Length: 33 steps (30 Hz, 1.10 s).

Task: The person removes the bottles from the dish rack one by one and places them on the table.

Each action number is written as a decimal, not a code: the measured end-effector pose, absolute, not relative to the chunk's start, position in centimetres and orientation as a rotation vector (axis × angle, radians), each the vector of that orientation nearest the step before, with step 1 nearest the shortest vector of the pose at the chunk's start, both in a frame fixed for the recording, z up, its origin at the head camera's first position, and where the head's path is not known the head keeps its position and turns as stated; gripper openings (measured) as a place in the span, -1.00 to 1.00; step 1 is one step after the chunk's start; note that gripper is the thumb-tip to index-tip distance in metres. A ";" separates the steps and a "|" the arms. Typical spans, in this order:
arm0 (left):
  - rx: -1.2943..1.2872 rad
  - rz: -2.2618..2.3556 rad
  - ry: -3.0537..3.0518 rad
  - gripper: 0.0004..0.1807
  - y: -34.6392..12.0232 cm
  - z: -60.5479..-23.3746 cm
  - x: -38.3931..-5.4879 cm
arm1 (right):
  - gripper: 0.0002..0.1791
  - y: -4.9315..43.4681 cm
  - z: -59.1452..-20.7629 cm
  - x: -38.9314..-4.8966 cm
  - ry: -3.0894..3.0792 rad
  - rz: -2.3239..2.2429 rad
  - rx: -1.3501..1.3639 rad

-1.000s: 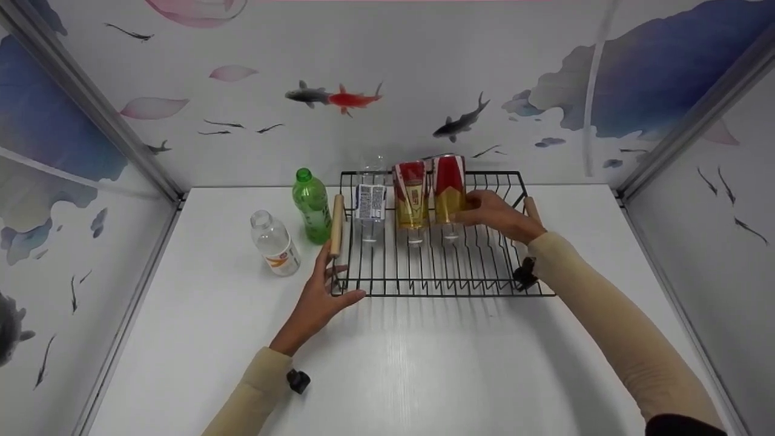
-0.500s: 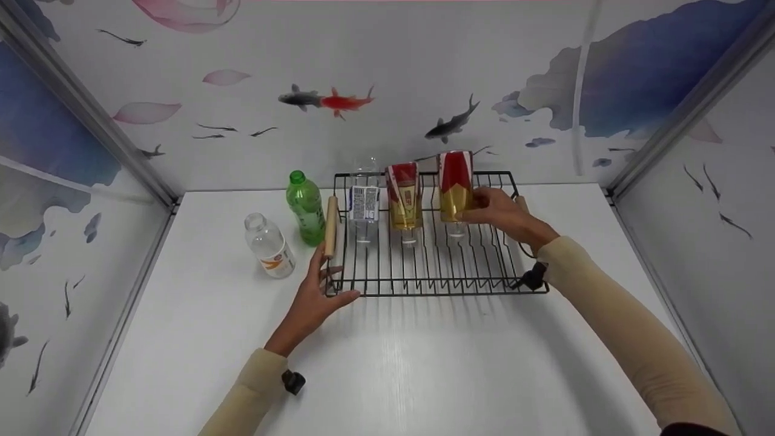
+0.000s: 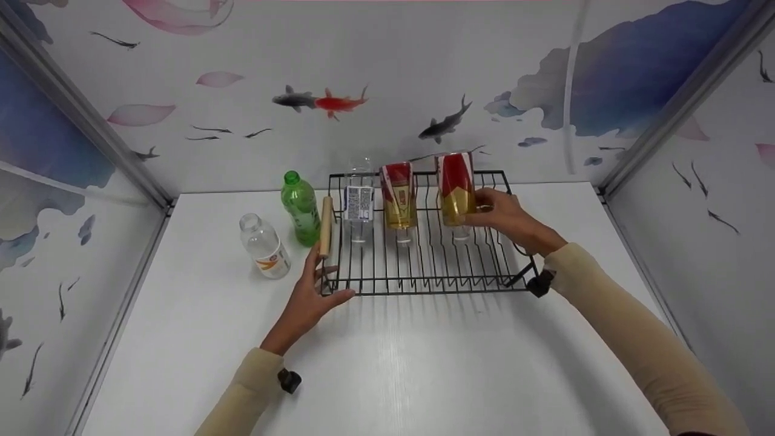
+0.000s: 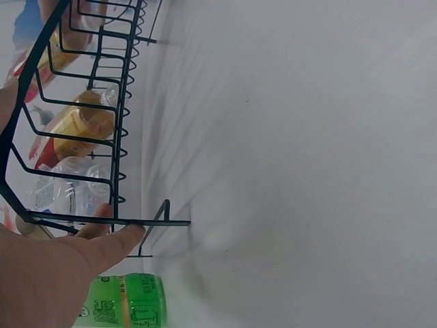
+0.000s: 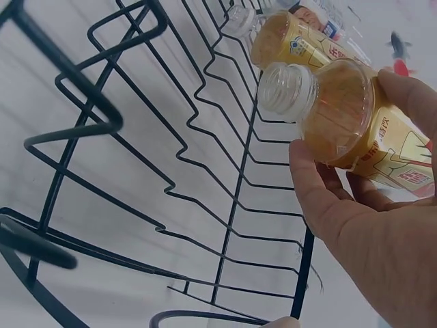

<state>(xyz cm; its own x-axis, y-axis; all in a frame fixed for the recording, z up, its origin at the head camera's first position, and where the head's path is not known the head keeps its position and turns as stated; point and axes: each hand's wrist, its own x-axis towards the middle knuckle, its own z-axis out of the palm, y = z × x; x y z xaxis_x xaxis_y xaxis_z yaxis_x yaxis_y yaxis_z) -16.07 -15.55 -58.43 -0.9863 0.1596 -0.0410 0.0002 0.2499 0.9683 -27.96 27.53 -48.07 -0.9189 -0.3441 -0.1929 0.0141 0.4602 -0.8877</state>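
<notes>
Item one, my right hand [image 3: 505,216]: fingers and thumb curled round a tea bottle [image 3: 456,189], red label above, amber drink below, held upside down at centre right of the head view; in the right wrist view its open neck [image 5: 287,87] hangs just over the rack wires, though I cannot tell whether it touches them. Item two, my left hand [image 3: 309,297]: fingers loosely spread, gripping nothing, thumb laid against the near left corner of the rack [image 3: 424,266], lower centre-left of the head view; the left wrist view shows the thumb tip [image 4: 119,239] touching the bottom wire. Item three, the rack itself: black wire, flat on a white table [image 3: 387,363], wooden handle [image 3: 326,218] along its left side. Item four, a second tea bottle [image 3: 398,195], inverted in the rack just left of the held one, not touching it. Item five, a clear bottle [image 3: 359,203] with a white label, inverted further left in the rack. Item six, a green bottle [image 3: 300,208], upright on the table just outside the handle. Item seven, an uncapped clear bottle [image 3: 264,245], standing near the green one, left of it.
</notes>
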 end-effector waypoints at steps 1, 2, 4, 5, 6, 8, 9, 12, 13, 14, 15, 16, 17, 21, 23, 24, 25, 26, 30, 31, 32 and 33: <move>0.155 1.841 2.378 0.40 -15.6 -58.4 -16.1 | -0.07 27.5 -48.0 -27.9 2.368 -1.451 -0.294; 0.157 1.839 2.381 0.40 -15.6 -58.5 -16.1 | -0.08 27.6 -48.0 -27.8 2.366 -1.458 -0.310; 0.159 1.833 2.384 0.40 -15.6 -58.5 -16.1 | -0.12 27.5 -47.9 -27.6 2.368 -1.468 -0.336; 0.161 1.836 2.380 0.40 -15.6 -58.5 -16.0 | -0.13 27.5 -47.9 -27.4 2.369 -1.475 -0.348; 0.162 1.837 2.379 0.40 -15.6 -58.5 -16.0 | -0.14 27.6 -47.9 -27.3 2.371 -1.478 -0.357; 0.163 1.837 2.379 0.40 -15.6 -58.4 -16.0 | -0.17 27.6 -48.0 -27.1 2.374 -1.483 -0.376; 0.164 1.834 2.379 0.40 -15.6 -58.4 -16.0 | -0.17 27.6 -48.1 -27.0 2.378 -1.477 -0.383; 0.163 1.826 2.387 0.41 -15.6 -58.3 -16.0 | -0.18 27.8 -48.2 -26.6 2.375 -1.464 -0.391; 0.164 1.824 2.389 0.42 -15.6 -58.3 -16.1 | -0.18 27.8 -48.2 -26.4 2.373 -1.458 -0.395; 0.162 1.822 2.391 0.42 -15.6 -58.3 -16.1 | -0.17 27.8 -48.1 -26.2 2.371 -1.453 -0.401; 0.160 1.822 2.391 0.42 -15.6 -58.2 -16.1 | -0.17 27.8 -48.0 -26.1 2.371 -1.446 -0.407; 0.156 1.823 2.391 0.43 -15.6 -58.2 -16.1 | -0.18 27.8 -47.9 -25.9 2.372 -1.441 -0.413; 0.153 1.823 2.389 0.43 -15.6 -58.2 -16.1 | -0.18 27.8 -47.8 -25.8 2.375 -1.436 -0.420; 0.150 1.833 2.380 0.41 -15.6 -58.2 -16.0 | -0.21 27.7 -47.1 -25.0 2.386 -1.416 -0.439; 0.152 1.839 2.375 0.40 -15.6 -58.3 -16.1 | -0.23 27.7 -46.7 -24.7 2.397 -1.405 -0.438; 0.153 1.843 2.370 0.39 -15.6 -58.3 -16.1 | -0.23 27.7 -46.5 -24.5 2.403 -1.396 -0.439; 0.151 1.847 2.368 0.39 -15.7 -58.3 -16.1 | -0.23 27.7 -46.3 -24.3 2.405 -1.391 -0.439; 0.149 1.851 2.365 0.38 -15.7 -58.3 -16.1 | -0.23 27.7 -46.2 -24.2 2.408 -1.384 -0.442; 0.150 1.860 2.358 0.39 -15.7 -58.4 -16.1 | -0.23 27.8 -45.9 -23.6 2.411 -1.366 -0.459; 0.152 1.860 2.359 0.39 -15.7 -58.5 -16.1 | -0.23 27.8 -45.8 -23.5 2.411 -1.362 -0.465; 0.155 1.863 2.358 0.39 -15.7 -58.5 -16.1 | -0.22 27.8 -45.7 -23.3 2.414 -1.357 -0.471; 0.157 1.864 2.358 0.39 -15.6 -58.5 -16.1 | -0.22 27.8 -45.6 -23.2 2.416 -1.353 -0.475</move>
